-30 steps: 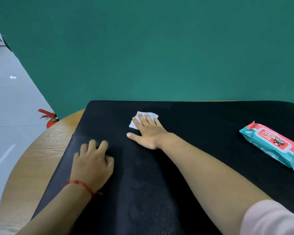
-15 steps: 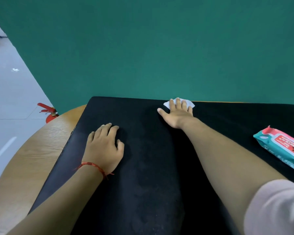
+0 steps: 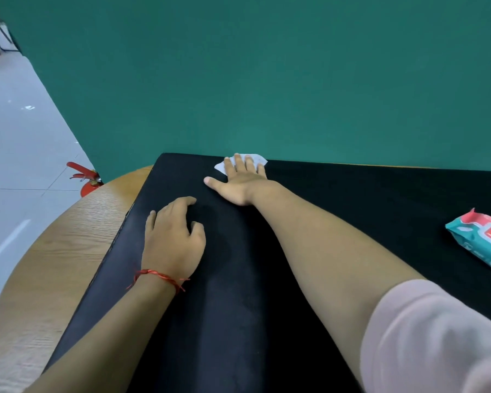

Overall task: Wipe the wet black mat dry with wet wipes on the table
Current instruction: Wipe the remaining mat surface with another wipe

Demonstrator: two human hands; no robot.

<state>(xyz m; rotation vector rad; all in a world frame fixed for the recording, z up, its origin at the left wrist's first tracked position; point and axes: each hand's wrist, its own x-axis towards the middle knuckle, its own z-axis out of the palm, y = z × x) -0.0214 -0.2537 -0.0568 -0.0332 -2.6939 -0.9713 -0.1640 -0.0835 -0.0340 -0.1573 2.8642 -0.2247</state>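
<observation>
- Since the black mat (image 3: 338,199) could slide, left hand (image 3: 173,239) rests on it, loosely curled, holding nothing, probably anchoring.
- right hand (image 3: 243,182), fingers straight, presses the wipe (image 3: 257,159) at the mat's far edge.
- wipes pack (image 3: 482,239) lies at right, handy.

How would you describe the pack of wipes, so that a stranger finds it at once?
Start from the black mat lying on the wooden table. On the mat's right side lies the pack of wipes. It is teal with a red label, unlike the plain white loose wipe at the far edge.
</observation>
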